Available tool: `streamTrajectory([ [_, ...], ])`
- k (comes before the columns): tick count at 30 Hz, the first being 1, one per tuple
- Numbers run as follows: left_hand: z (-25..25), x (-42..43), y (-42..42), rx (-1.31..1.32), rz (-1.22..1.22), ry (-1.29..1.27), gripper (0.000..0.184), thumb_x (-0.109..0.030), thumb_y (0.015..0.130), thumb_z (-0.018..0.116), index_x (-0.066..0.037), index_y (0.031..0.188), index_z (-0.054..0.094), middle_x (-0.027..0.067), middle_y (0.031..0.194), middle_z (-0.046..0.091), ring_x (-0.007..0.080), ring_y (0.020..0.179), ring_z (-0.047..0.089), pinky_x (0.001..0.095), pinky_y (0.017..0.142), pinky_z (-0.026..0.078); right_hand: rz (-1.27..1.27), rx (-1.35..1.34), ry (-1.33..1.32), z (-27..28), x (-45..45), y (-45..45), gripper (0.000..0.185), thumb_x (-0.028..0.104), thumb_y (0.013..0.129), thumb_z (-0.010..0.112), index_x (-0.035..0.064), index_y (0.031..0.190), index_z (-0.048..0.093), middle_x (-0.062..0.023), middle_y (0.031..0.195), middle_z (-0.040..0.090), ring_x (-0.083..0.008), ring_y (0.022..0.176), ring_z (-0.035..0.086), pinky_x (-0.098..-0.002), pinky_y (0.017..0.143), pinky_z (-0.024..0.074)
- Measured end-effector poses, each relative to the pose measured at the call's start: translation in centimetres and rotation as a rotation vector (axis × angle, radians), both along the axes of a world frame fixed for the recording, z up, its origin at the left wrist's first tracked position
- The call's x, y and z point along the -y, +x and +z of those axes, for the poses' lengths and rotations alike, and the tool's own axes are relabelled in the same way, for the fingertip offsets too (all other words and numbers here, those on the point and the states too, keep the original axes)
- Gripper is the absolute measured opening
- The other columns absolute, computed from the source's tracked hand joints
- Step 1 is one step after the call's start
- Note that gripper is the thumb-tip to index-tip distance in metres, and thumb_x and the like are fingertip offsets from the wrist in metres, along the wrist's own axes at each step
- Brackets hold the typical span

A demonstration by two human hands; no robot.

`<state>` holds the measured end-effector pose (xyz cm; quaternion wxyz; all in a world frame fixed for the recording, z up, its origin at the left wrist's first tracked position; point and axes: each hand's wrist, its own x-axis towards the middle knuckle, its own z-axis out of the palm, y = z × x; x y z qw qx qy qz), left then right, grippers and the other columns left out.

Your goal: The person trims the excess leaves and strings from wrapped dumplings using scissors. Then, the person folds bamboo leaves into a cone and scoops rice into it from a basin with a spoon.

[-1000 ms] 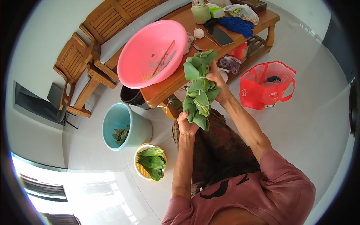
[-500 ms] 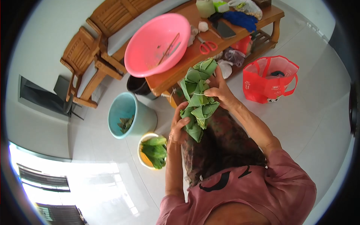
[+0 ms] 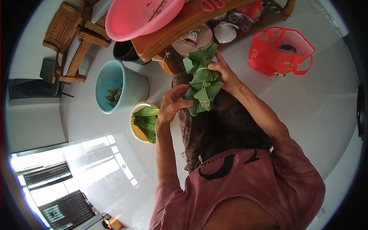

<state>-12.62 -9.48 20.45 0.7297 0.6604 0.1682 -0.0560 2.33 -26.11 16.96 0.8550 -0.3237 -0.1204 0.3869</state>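
A bundle of green leaf-wrapped parcels, tied with pale string, hangs over my lap. My right hand grips its upper right side, with the thumb across the leaves near a string. At the bundle's lower left is my left hand, its thumb and fingers apart and the fingertips at the edge of the leaves. Left of my legs, a white and yellow basket holds long green leaves. Inside the light blue bucket lie several smaller wrapped parcels.
A pink basin and red scissors are on the wooden table. Under it are a white bag and a round pink container. A red bag stands right; a black bin and wooden chair are left.
The view has tilted down, so the table and containers sit higher in it. My left hand has loosened from the bundle's lower end and spread its fingers. My right hand still holds the bundle.
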Motion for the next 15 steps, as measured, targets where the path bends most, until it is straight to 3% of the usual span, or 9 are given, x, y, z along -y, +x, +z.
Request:
streamTrajectory([
  [2, 0.1, -0.1, -0.3, 0.003, -0.003, -0.063, 0.071, -0.01, 0.058, 0.075, 0.004, 0.122, 0.047, 0.0138, 0.106, 0.058, 0.0201, 0.089, 0.057, 0.0294, 0.076, 0.046, -0.024, -0.053, 0.071, -0.4, -1.0, -0.2, 0.069, 0.014, 0.077, 0.055, 0.0135, 0.137, 0.021, -0.0073, 0.119, 0.045, -0.0191, 0.106, 0.05, -0.0353, 0.09, 0.0448],
  [6, 0.6, 0.3, 0.4, -0.02, 0.005, -0.115, 0.076, -0.018, 0.054, 0.077, 0.004, 0.121, 0.048, 0.0128, 0.107, 0.058, 0.0213, 0.093, 0.056, 0.0302, 0.082, 0.045, 0.048, -0.094, 0.142, -0.9, -2.0, -0.3, 0.049, 0.03, 0.084, 0.043, 0.0064, 0.126, 0.036, -0.0124, 0.107, 0.055, -0.0232, 0.099, 0.057, -0.0361, 0.087, 0.0466],
  [10, 0.3, -0.5, 0.9, -0.048, -0.046, -0.152, 0.076, -0.025, 0.056, 0.076, 0.006, 0.12, 0.048, 0.0118, 0.104, 0.058, 0.0206, 0.092, 0.055, 0.0312, 0.084, 0.043, 0.095, -0.2, 0.135, -1.2, -2.8, 0.2, 0.048, 0.037, 0.083, 0.037, 0.0006, 0.11, 0.049, -0.0115, 0.093, 0.058, -0.0203, 0.088, 0.057, -0.0345, 0.083, 0.0459],
  [13, 0.1, -1.4, 0.8, -0.069, -0.035, -0.348, 0.072, -0.025, 0.059, 0.074, 0.005, 0.12, 0.049, 0.0112, 0.102, 0.058, 0.0203, 0.092, 0.055, 0.0314, 0.084, 0.043, 0.113, -0.243, 0.14, -0.7, -3.6, -0.1, 0.049, 0.04, 0.081, 0.036, -0.0004, 0.102, 0.053, -0.0095, 0.084, 0.056, -0.0182, 0.077, 0.053, -0.0329, 0.078, 0.0445],
  [15, 0.2, -1.4, 0.8, -0.049, -0.024, -0.309, 0.07, -0.023, 0.061, 0.073, 0.004, 0.12, 0.047, 0.0105, 0.101, 0.057, 0.0188, 0.091, 0.054, 0.0296, 0.077, 0.044, 0.186, -0.263, 0.247, -0.9, -4.0, 0.0, 0.05, 0.04, 0.08, 0.036, -0.0013, 0.101, 0.054, -0.0105, 0.082, 0.057, -0.0203, 0.078, 0.054, -0.0339, 0.078, 0.0451],
])
